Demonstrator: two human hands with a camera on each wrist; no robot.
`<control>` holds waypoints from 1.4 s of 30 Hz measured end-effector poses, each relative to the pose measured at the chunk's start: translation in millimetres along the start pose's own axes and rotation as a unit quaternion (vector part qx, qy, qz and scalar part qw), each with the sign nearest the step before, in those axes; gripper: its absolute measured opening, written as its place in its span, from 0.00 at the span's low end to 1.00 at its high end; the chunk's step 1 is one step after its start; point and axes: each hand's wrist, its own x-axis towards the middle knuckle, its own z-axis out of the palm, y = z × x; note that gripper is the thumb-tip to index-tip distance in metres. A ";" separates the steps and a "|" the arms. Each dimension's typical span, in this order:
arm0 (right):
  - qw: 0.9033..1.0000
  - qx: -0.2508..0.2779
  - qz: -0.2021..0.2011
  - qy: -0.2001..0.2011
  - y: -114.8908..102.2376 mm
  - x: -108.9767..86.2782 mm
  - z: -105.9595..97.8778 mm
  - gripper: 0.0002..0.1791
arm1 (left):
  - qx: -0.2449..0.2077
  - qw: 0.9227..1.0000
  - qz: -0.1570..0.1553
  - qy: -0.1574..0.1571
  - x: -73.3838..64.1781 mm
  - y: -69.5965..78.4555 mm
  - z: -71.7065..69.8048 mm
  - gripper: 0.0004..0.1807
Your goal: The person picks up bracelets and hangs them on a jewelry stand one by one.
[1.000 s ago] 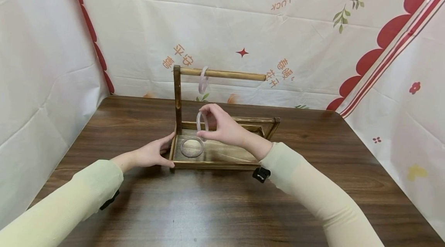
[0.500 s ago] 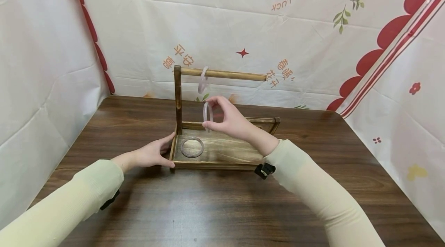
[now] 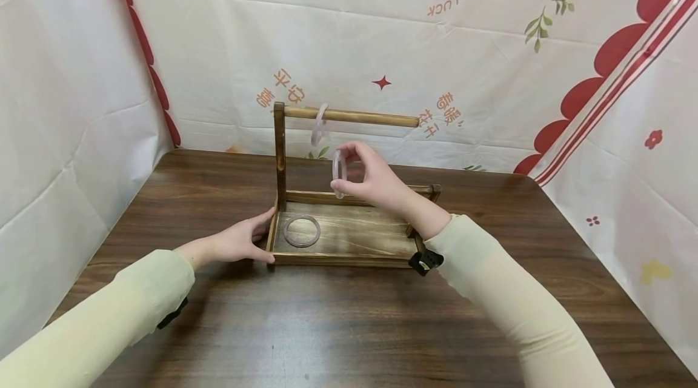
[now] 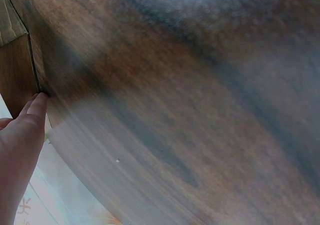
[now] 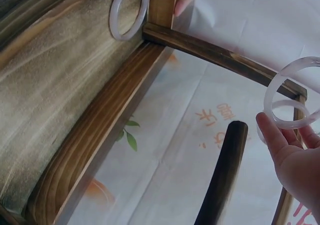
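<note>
My right hand (image 3: 382, 185) pinches a pale lilac bangle (image 3: 335, 165) between thumb and fingertips, above the wooden tray (image 3: 360, 227) and apart from the stand. In the right wrist view this held bangle (image 5: 269, 96) overlaps another pale ring behind it. Over the stand's upper rod (image 3: 376, 118), near the post (image 3: 280, 160), hangs a second bangle (image 3: 317, 132). A third bangle (image 3: 286, 233) lies flat at the tray's left end. My left hand (image 3: 231, 244) rests against the tray's left side, thumb at the front corner; the left wrist view shows its extended fingers (image 4: 35, 107).
The stand sits on a dark wood-grain table (image 3: 338, 321). A shorter, lower rod (image 3: 420, 188) runs along its right rear, partly behind my right forearm. White printed cloth (image 3: 218, 60) hangs behind the table and at both sides.
My right hand has carried its bangle up and to the right, away from the tray floor. The left hand and the other two bangles have stayed put.
</note>
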 end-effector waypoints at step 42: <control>0.996 0.028 0.055 0.057 15.0 -24.8 -54.1 0.31 | -0.001 1.000 0.008 0.000 0.6 -1.0 0.2 0.57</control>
